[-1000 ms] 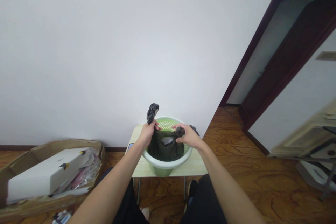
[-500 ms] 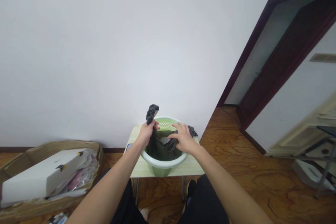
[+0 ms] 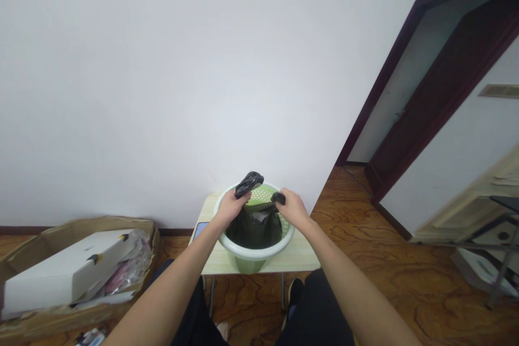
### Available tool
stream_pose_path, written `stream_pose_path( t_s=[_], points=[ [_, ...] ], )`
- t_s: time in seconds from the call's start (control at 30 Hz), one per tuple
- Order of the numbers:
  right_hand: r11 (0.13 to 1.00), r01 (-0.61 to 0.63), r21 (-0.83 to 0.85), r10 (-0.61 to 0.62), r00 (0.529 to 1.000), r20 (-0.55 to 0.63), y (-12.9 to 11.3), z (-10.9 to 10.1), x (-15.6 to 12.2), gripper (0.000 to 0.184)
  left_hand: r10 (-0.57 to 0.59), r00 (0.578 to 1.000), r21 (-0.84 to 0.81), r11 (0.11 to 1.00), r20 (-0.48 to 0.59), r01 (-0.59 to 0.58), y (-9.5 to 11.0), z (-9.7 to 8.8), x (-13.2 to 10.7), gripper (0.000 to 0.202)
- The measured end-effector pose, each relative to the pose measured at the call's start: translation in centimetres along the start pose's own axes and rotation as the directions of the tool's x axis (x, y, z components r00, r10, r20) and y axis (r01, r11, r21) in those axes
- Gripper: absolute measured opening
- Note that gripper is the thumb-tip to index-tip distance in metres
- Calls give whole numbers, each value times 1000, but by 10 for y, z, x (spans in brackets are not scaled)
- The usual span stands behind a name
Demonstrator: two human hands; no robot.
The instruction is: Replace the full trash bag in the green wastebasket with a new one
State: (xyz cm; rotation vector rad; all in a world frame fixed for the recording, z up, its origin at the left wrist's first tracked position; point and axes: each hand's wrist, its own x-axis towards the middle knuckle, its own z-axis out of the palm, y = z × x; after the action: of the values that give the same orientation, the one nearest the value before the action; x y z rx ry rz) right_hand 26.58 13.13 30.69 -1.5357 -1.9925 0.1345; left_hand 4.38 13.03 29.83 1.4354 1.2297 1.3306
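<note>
A pale green plastic bin [image 3: 253, 251] with a perforated wall stands on a small light wooden table [image 3: 295, 257]. A black plastic bag [image 3: 255, 227] hangs inside it. My left hand [image 3: 230, 208] is closed on one bunched end of the bag, which sticks up above the fist near the bin's left rim. My right hand [image 3: 292, 208] is closed on the other bunched end over the bin's right rim. Both hands hold the bag's top just above the bin's mouth.
A cardboard box [image 3: 77, 275] with a white carton and crumpled wrapping sits on the floor at the left. A white wall stands right behind the table. A dark-framed doorway [image 3: 425, 102] opens at the right over a wooden floor. My dark-trousered legs are under the table's near edge.
My right hand, spread over the bag half a second ago, has closed on the bag's right end. The left hand's bunched end has tilted toward the right.
</note>
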Motion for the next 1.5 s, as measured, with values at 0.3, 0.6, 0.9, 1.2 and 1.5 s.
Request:
stream_pose_path(
  t_s=[0.3, 0.6, 0.9, 1.2, 1.5],
  points=[
    [881, 443, -163, -388, 876, 286, -30, -13, -24, 28, -35, 985, -108, 994, -167, 17, -9, -3, 7, 49],
    [982, 120, -146, -93, 980, 177, -22, 0, -7, 15, 3, 996, -45, 999, -88, -7, 6, -2, -3, 39],
    [981, -91, 171, 87, 996, 27, -10, -10, 3, 26, -15, 1000, 115, 993, -9, 16, 5, 0, -2, 26],
    [276, -281, 919, 340, 923, 180, -21, -4, -1, 65, -18, 986, -275, 959, 164, 63, 13, 6, -13, 49],
    [21, -240, 971, 506, 840, 196, -32, 4, 26, 53, -41, 945, 194, 981, 324, -24, 10, 4, -9, 46]
  ],
)
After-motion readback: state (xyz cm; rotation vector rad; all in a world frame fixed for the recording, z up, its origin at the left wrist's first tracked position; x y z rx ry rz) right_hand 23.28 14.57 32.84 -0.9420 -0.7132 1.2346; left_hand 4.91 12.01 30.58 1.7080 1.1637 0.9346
